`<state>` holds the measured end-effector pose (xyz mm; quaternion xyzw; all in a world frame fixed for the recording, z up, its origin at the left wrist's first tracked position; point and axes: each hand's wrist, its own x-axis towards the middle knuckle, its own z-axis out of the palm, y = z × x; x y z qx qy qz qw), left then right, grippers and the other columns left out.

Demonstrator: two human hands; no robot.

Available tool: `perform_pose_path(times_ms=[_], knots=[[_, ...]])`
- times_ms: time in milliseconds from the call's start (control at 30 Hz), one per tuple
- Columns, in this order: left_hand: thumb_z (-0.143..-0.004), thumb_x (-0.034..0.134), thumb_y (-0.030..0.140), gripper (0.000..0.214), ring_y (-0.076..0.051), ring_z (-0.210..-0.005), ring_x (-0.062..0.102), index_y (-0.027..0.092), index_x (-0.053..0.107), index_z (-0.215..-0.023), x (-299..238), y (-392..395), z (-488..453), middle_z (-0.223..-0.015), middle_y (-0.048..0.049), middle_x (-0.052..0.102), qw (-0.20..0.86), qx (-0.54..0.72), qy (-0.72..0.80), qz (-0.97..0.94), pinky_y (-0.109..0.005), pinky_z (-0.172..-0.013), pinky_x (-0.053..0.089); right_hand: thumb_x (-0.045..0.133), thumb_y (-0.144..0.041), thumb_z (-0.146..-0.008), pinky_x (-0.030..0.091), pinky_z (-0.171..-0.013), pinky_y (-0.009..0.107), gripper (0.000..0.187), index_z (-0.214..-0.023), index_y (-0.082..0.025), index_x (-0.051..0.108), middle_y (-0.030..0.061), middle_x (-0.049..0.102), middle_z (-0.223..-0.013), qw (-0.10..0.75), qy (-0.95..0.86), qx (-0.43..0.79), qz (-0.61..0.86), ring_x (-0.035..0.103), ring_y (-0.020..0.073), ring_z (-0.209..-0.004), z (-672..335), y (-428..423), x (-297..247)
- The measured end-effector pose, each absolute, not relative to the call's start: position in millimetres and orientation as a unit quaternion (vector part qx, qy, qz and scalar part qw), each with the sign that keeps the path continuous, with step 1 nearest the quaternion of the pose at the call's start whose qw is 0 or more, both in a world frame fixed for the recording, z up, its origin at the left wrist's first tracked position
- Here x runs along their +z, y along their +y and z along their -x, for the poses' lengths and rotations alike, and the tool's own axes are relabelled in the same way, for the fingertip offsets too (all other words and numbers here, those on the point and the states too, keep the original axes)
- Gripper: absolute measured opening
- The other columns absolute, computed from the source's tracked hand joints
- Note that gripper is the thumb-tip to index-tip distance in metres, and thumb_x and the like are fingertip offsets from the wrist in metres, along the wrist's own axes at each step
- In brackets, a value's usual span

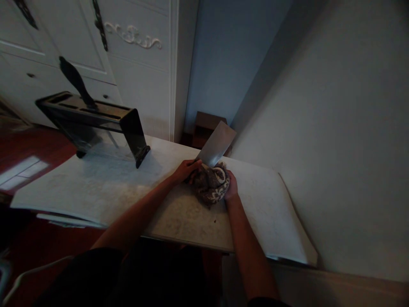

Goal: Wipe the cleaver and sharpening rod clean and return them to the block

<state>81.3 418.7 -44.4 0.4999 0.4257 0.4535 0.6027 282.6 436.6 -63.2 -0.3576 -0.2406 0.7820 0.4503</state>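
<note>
Over the table [179, 221], my left hand [188, 169] is closed at the base of a broad-bladed cleaver [217, 143]. The bare blade points up and away toward the table's far edge. A bunched brown patterned cloth [209, 185] lies between my hands and covers the cleaver's lower part, so its handle is hidden. My right hand [231, 185] grips the cloth from the right side, its fingers mostly behind the folds.
A dark-framed knife block [129, 121] with clear sides stands at the table's left, one black-handled knife [76, 81] in its slots. White cabinets [143, 76] rise behind it. A grey wall [335, 128] borders the right side. A brown box-like piece [209, 120] sits beyond the far edge.
</note>
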Motion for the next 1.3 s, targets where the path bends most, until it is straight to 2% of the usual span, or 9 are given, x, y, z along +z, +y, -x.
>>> perform_pose_path(times_ms=[167,333,500,600,767,1000,1167,1300], knots=[[-0.072,0.060,0.071,0.057,-0.010,-0.029,0.041,0.014,0.051,-0.071,-43.6,419.0,-78.7,-0.040,0.0049,0.042,0.620,0.453,0.396,-0.504,-0.020,-0.029,0.032,0.043,-0.034,-0.081,0.044,-0.103,0.042,0.035,-0.096,-0.017,0.069,0.0046,0.072,-0.095,0.518,-0.217,0.760,0.328,0.062,0.0216,-0.108,-286.3,444.5,-62.7],[-0.075,0.058,0.069,0.056,-0.010,-0.029,0.040,0.013,0.054,-0.073,-40.7,420.0,-69.7,-0.040,0.0047,0.041,0.669,0.366,0.378,-0.526,-0.020,-0.030,0.032,0.046,-0.046,-0.087,0.043,-0.103,0.042,0.038,-0.105,-0.020,0.067,0.0041,0.069,-0.109,0.589,-0.181,0.733,0.287,0.059,0.0205,-0.113,-294.2,448.8,-60.8],[-0.075,0.058,0.068,0.057,-0.010,-0.030,0.042,0.012,0.056,-0.076,-39.5,420.6,-63.2,-0.042,0.0041,0.043,0.660,0.303,0.391,-0.566,-0.020,-0.030,0.032,0.055,-0.041,-0.083,0.041,-0.104,0.039,0.035,-0.114,-0.026,0.062,-0.0006,0.064,-0.118,0.714,-0.245,0.564,0.335,0.059,0.0153,-0.110,-305.2,444.2,-57.1],[-0.075,0.058,0.068,0.056,-0.009,-0.031,0.042,0.012,0.055,-0.075,-38.1,420.1,-64.7,-0.043,0.0043,0.043,0.651,0.289,0.398,-0.578,-0.020,-0.030,0.034,0.061,-0.036,-0.080,0.041,-0.104,0.036,0.039,-0.119,-0.031,0.059,-0.0031,0.060,-0.126,0.749,-0.269,0.495,0.349,0.057,0.0133,-0.113,-303.7,436.9,-47.3],[-0.075,0.060,0.067,0.053,-0.010,-0.031,0.044,0.014,0.054,-0.073,-36.1,418.1,-72.1,-0.042,0.0038,0.044,0.624,0.282,0.429,-0.589,-0.020,-0.030,0.033,0.062,-0.040,-0.080,0.042,-0.101,0.034,0.040,-0.118,-0.026,0.058,-0.0001,0.061,-0.122,0.723,-0.299,0.497,0.374,0.058,0.0144,-0.109,-287.9,426.9,-39.8],[-0.072,0.061,0.067,0.053,-0.011,-0.029,0.043,0.015,0.051,-0.074,-43.9,417.6,-82.2,-0.042,0.0048,0.045,0.620,0.381,0.454,-0.514,-0.021,-0.029,0.034,0.064,-0.042,-0.079,0.046,-0.095,0.033,0.047,-0.122,-0.024,0.055,0.0018,0.062,-0.120,0.637,-0.374,0.546,0.395,0.061,0.0158,-0.103,-260.8,415.6,-50.8],[-0.075,0.059,0.066,0.052,-0.011,-0.028,0.042,0.014,0.053,-0.076,-42.7,420.0,-83.6,-0.041,0.0056,0.043,0.618,0.447,0.443,-0.471,-0.021,-0.028,0.032,0.069,-0.036,-0.076,0.048,-0.090,0.032,0.040,-0.112,-0.023,0.062,0.0026,0.067,-0.109,0.567,-0.430,0.575,0.403,0.063,0.0177,-0.094,-255.6,411.0,-53.1],[-0.075,0.058,0.067,0.054,-0.011,-0.029,0.042,0.013,0.056,-0.078,-39.5,419.9,-84.1,-0.041,0.0056,0.042,0.585,0.480,0.442,-0.481,-0.021,-0.029,0.031,0.072,-0.032,-0.071,0.050,-0.085,0.032,0.037,-0.105,-0.021,0.064,0.0026,0.069,-0.102,0.559,-0.407,0.600,0.402,0.064,0.0182,-0.087,-256.0,413.1,-52.7]])
